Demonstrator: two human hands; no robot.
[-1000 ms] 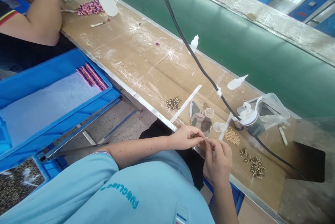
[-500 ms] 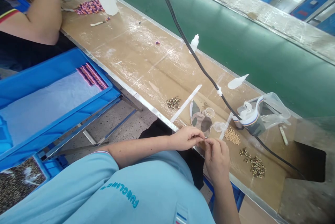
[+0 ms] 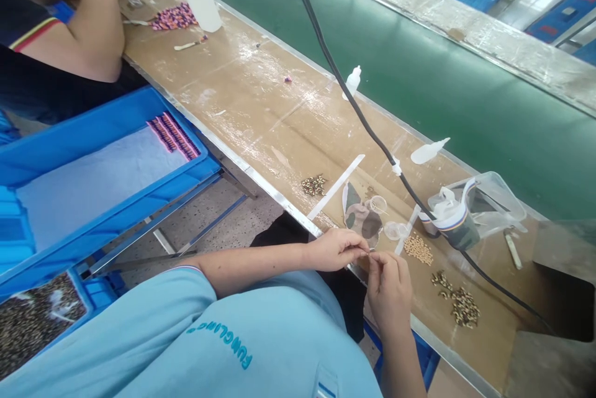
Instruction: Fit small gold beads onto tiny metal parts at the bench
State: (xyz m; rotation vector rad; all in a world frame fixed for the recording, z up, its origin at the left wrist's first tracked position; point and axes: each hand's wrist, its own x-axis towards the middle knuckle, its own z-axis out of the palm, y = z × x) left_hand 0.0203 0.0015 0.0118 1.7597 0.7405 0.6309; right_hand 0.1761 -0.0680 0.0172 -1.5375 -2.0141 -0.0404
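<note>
You're right at the bench's near edge, pinching a tiny thin piece, too small to call, between both hands! Your left hand and right hand are closed on it, fingertips meeting. Just beyond sit a camouflage-print sheet and clear plastic cups, with tan beads and striped beads past your right hand.

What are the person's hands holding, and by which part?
The left hand and right hand pinch a thin strand between their fingertips; it is too small to tell what it is or which part is held.
</note>
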